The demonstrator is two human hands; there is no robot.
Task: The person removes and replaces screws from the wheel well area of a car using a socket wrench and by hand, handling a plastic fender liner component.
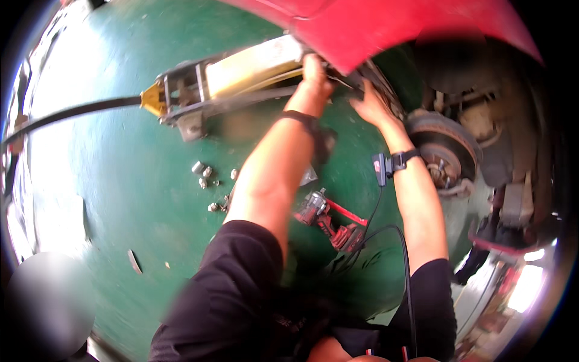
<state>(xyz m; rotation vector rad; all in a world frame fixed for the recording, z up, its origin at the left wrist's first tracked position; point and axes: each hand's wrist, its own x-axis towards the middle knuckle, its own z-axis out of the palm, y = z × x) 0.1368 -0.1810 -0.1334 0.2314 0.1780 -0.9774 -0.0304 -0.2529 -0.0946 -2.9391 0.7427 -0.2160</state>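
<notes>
A floor jack [253, 66] with a yellow-and-white body and dark side rails lies along the far floor. Its front end reaches the lower edge of a red car body panel [386, 24]. At that end my left hand [315, 75] is closed, its grip partly hidden and blurred. Just to its right, my right hand [373, 107] closes around something dark under the panel, beside a dark curved edge [386, 87]; what either hand holds is unclear. A bare brake disc [443, 151] with its hub showing is right of my right hand.
A red-and-black cordless impact wrench [329, 222] lies on the green floor between my forearms. Several metal nuts [207, 172] and a socket [198, 167] are scattered left of my left forearm. The jack's long black handle [78, 111] extends left. A cable [404, 253] hangs along my right arm.
</notes>
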